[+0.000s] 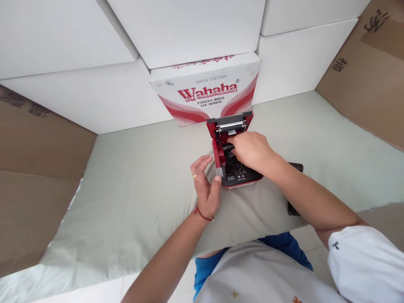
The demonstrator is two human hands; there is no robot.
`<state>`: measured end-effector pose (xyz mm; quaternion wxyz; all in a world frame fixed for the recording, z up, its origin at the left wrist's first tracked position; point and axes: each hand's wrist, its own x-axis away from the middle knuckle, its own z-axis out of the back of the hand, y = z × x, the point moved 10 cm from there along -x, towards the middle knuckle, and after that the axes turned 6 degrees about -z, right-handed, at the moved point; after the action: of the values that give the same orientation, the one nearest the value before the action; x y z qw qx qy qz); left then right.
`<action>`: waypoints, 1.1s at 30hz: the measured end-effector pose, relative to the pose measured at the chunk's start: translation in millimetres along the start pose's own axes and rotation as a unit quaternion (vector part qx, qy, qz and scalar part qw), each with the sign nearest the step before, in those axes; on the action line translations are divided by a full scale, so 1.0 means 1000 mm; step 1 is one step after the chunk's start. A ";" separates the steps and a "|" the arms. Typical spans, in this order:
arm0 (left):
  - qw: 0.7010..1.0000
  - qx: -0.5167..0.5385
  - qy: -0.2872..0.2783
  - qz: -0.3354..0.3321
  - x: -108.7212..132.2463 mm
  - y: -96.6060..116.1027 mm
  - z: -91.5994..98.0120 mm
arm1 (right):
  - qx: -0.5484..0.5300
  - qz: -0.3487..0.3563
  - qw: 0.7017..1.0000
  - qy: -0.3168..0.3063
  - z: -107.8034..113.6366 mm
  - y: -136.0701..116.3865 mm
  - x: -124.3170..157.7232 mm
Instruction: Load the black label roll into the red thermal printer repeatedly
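Note:
A small red and black printer [241,182] stands on the cloth-covered table, its lid [229,122] raised at the back and showing a roller. My right hand [251,148] reaches into the open compartment from the right. Its fingers are closed around a black cylindrical piece [227,147] inside; the palm hides much of it. Beside the printer's left wall is my left hand [205,183], fingers apart and curved, the thumb at the front left corner. It holds nothing.
Behind the printer is a white and red water carton [211,92], among stacked white boxes [189,29]. Brown cardboard stands at left [38,176] and right [369,80]. A black object [296,167] lies partly hidden by my right forearm; another black part [293,209] shows below it.

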<state>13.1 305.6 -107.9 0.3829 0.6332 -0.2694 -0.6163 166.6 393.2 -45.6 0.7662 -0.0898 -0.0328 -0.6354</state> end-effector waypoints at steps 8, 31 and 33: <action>0.953 -0.191 -0.115 -0.203 0.015 0.053 -0.031 | -0.070 0.062 0.996 -0.006 0.015 -0.009 0.016; 0.869 -0.375 -0.088 -0.311 0.029 0.096 -0.056 | -0.032 0.260 0.950 0.171 0.034 -0.001 0.104; 0.870 -0.373 -0.087 -0.311 0.029 0.096 -0.056 | -0.002 0.250 0.954 0.167 0.033 -0.005 0.103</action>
<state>84.2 236.3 -49.2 0.3542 0.4385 0.1590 -0.8106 183.0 298.9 4.2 0.8951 0.0108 0.1202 -0.4292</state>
